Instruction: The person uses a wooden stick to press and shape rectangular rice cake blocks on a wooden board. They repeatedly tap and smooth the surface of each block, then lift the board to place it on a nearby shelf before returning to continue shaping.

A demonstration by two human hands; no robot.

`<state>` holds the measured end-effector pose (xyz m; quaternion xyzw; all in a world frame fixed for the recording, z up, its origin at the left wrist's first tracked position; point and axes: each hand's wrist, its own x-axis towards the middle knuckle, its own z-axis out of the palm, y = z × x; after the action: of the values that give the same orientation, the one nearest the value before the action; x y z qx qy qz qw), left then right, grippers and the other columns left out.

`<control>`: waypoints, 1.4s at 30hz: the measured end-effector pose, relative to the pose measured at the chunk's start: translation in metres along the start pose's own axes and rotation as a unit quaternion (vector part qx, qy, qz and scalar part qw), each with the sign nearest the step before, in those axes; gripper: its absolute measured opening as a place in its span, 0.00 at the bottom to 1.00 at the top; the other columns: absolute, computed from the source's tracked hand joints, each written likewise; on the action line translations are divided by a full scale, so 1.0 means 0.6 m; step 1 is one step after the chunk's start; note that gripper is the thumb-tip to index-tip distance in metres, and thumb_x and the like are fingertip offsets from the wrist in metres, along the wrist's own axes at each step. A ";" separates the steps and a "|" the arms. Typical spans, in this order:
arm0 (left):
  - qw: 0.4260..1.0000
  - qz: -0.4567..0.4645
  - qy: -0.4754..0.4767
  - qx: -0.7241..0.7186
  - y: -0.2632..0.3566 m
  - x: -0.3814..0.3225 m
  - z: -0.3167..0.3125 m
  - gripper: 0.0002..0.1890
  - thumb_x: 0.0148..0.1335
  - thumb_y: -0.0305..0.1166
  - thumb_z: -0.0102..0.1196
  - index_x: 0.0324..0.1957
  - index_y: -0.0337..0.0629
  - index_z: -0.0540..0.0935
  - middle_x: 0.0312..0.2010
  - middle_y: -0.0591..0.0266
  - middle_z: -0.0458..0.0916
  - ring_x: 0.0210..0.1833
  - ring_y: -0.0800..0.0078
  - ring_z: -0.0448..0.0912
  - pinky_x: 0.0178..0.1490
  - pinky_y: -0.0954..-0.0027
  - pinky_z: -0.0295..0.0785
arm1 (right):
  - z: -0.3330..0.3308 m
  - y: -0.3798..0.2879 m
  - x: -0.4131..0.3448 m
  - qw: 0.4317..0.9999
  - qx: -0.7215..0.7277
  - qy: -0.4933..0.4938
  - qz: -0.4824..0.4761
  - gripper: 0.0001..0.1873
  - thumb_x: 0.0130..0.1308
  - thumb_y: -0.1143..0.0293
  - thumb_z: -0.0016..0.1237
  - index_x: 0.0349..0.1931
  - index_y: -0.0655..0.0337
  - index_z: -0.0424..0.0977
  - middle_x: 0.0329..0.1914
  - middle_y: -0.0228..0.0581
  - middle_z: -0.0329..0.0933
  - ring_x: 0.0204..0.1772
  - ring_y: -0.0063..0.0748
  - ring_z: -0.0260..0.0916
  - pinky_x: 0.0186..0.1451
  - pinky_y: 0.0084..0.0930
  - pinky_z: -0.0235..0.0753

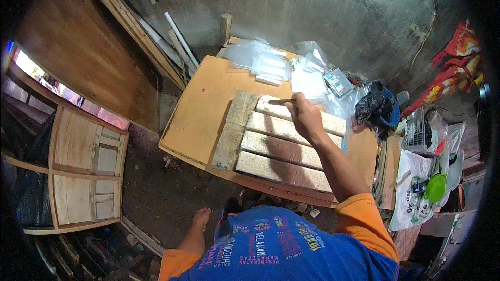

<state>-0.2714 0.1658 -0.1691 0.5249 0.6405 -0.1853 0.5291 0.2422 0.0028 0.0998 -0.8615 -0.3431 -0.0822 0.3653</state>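
Observation:
Over the farthest of several long, off-white blocks of what looks like tempeh, my right hand (pixel 304 116) grips a knife (pixel 279 102). Its blade points left; whether it touches the farthest block (pixel 328 121) I cannot tell. Nearer to me lie the other blocks, side by side with narrow gaps, such as the nearest block (pixel 273 169). They rest on a worn grey board (pixel 228 140), whose bare part shows at the left. My forearm hides part of their right ends. Hanging low by my body, away from the table, my left hand (pixel 202 218) is too small to read its fingers.
Beneath the board is an orange-brown wooden table (pixel 195 113). Clear plastic bags and packs (pixel 269 64) lie along its back. At its right stand a black plastic bag (pixel 371 103) and a blue bucket (pixel 390 105). Further right are a white sack (pixel 410 187) and a green bowl (pixel 435 188).

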 end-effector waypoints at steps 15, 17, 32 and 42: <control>0.985 0.104 0.065 0.119 0.143 -0.064 -0.016 0.27 0.74 0.43 0.55 0.70 0.41 0.75 0.65 0.45 0.79 0.68 0.52 0.78 0.67 0.56 0.73 | -0.104 0.126 -0.112 0.982 0.009 0.092 0.166 0.14 0.76 0.59 0.53 0.47 0.62 0.74 0.33 0.57 0.81 0.39 0.60 0.83 0.45 0.49 0.78; 0.972 0.167 0.130 0.103 0.151 -0.056 -0.015 0.27 0.75 0.41 0.55 0.71 0.39 0.73 0.66 0.44 0.78 0.68 0.50 0.77 0.69 0.55 0.71 | -0.128 0.168 -0.144 0.972 0.030 0.178 0.150 0.13 0.76 0.60 0.53 0.47 0.60 0.73 0.34 0.49 0.83 0.37 0.50 0.84 0.39 0.42 0.80; 0.744 0.617 0.155 0.204 0.448 -0.264 0.089 0.28 0.71 0.38 0.58 0.70 0.39 0.74 0.71 0.39 0.69 0.75 0.39 0.64 0.77 0.42 0.57 | -0.175 0.145 -0.316 0.635 0.619 -0.055 0.459 0.20 0.70 0.67 0.46 0.60 0.56 0.65 0.37 0.34 0.75 0.33 0.22 0.73 0.25 0.15 0.67; 0.725 0.565 0.129 0.371 0.460 -0.288 0.146 0.34 0.71 0.53 0.56 0.75 0.51 0.71 0.79 0.44 0.56 0.81 0.37 0.48 0.77 0.32 0.39 | -0.161 0.099 -0.242 0.842 0.310 -0.243 0.369 0.16 0.74 0.69 0.49 0.59 0.61 0.72 0.40 0.38 0.80 0.37 0.28 0.76 0.40 0.27 0.72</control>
<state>-0.0086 0.1188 0.0368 0.9629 0.1675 -0.0048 0.2113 0.1827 -0.1703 0.0784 -0.7586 -0.0849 0.3817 0.5211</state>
